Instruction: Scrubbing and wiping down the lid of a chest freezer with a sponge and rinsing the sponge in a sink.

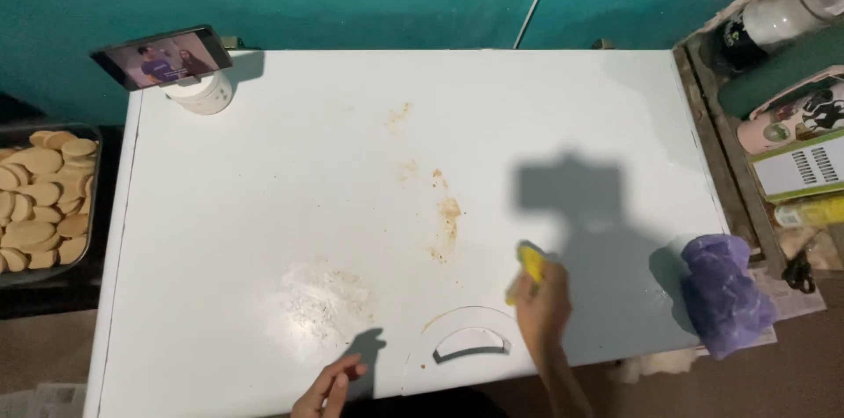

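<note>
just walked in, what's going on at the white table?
A person stands at the white table. Their right hand presses a yellow sponge against the tabletop, right of a brown smear. The left hand rests at the near edge, close to a patch of white crumbs. A purple bag sits at the right edge, a phone is propped at the far left corner, and a tray of biscuits stands off to the left.

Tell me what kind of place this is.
Probably a small home kitchen or baking corner. A tray at the left holds flat, pale dough pieces; the white worktop carries brown smears; the right hand holds a yellow sponge.
</note>
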